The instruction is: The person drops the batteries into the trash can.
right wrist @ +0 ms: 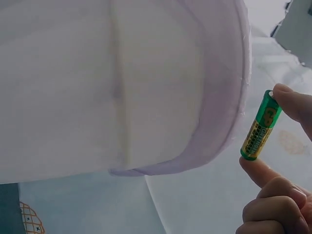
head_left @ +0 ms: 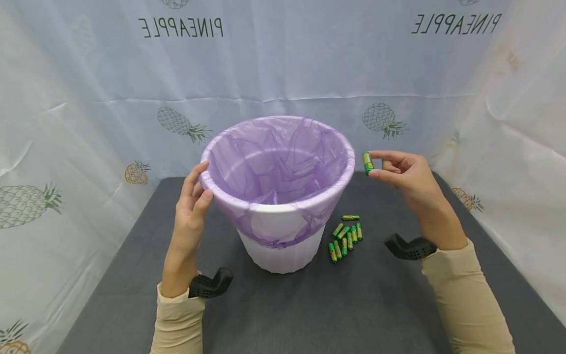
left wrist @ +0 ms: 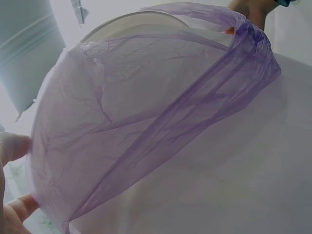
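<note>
A dark grey table (head_left: 309, 305) sits in front of a pale cloth wall (head_left: 88, 98) with pineapple pictures on it.

The right hand (head_left: 409, 179) holds one green battery (head_left: 368, 162) up in the air. The battery stands upright, pinched end to end: one fingertip sits on its top and another fingertip (right wrist: 253, 165) sits under its bottom. The other fingers of that hand are curled in. The battery is just beside the bin's rim, on the outside, not touching it.

The white bin (head_left: 280, 250) stands in the middle of the table. A purple bag (head_left: 274, 162) lines it and folds over the rim. The left hand (head_left: 190, 211) rests on the bin's rim on the other side, with its thumb and fingers bent around the edge and touching the bag.

More green batteries (head_left: 345, 237) lie in a small bunch on the table, near the foot of the bin, below the right hand.
</note>
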Demonstrator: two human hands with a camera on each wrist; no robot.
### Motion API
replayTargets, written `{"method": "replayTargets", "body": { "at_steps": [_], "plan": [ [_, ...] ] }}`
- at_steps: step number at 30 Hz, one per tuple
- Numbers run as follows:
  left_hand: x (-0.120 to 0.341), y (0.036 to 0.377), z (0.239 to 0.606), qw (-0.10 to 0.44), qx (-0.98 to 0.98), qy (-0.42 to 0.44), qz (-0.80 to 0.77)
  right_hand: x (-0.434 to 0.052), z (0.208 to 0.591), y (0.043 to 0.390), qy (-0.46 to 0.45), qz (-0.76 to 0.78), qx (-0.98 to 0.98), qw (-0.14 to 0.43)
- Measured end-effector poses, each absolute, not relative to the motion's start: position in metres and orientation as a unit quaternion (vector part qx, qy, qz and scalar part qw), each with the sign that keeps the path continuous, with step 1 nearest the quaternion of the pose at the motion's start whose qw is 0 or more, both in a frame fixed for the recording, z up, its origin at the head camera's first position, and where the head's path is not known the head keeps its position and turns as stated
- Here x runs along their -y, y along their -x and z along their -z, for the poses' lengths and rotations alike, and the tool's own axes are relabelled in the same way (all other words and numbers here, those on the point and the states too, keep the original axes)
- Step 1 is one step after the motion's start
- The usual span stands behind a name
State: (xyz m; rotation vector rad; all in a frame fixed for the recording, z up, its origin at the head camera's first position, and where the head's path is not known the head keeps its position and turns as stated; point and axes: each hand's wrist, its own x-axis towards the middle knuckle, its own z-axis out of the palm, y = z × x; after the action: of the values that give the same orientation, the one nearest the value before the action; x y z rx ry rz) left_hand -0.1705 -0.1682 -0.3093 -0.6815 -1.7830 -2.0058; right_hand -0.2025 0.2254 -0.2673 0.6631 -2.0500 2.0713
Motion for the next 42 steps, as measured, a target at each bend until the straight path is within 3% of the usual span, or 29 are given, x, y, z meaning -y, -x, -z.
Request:
{"method": "replayTargets", "body": {
  "at_steps": [19,42],
  "plan": [
    [0.169,0.172,0.31,0.192,0.632,0.241,0.711,-0.19,0.253,0.209,-0.215,-0.678,0.697,0.095],
    [0.169,0.174,0.312,0.192,0.632,0.256,0.706,-0.193,0.273,0.211,-0.227,-0.704,0.66,0.134]
  ]
}}
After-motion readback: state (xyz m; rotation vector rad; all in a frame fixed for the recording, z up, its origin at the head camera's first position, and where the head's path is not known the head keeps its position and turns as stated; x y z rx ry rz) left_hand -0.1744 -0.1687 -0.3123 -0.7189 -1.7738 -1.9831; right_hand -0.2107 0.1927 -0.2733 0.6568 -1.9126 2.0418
